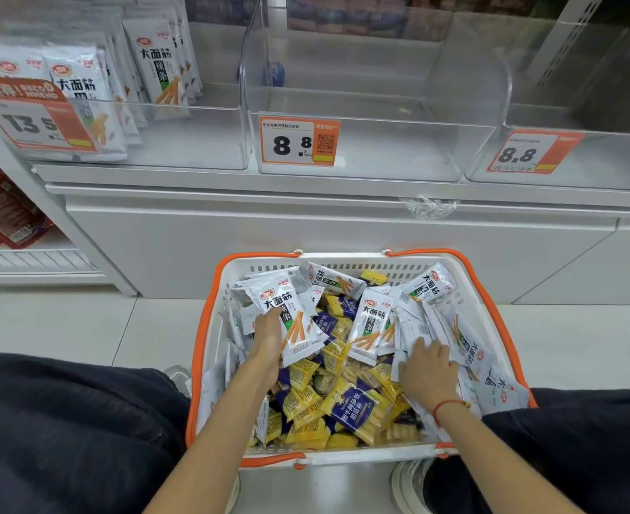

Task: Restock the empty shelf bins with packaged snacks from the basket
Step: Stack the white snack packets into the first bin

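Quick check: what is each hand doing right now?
Left hand: grips a white snack packet in the basket.
Right hand: open, fingers spread, resting on white packets.

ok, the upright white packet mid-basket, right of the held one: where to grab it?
Pinch the top edge of the white packet from above. It stands tilted on the yellow snacks, top seal free, lower end buried. Right hand is closest; left hand already grips a packet.

An orange-rimmed white basket (347,267) on the floor is filled with white snack packets (371,320) along its far and right edges, yellow-and-purple packets (352,408) centrally. Clear shelf bins (365,105) stand above.
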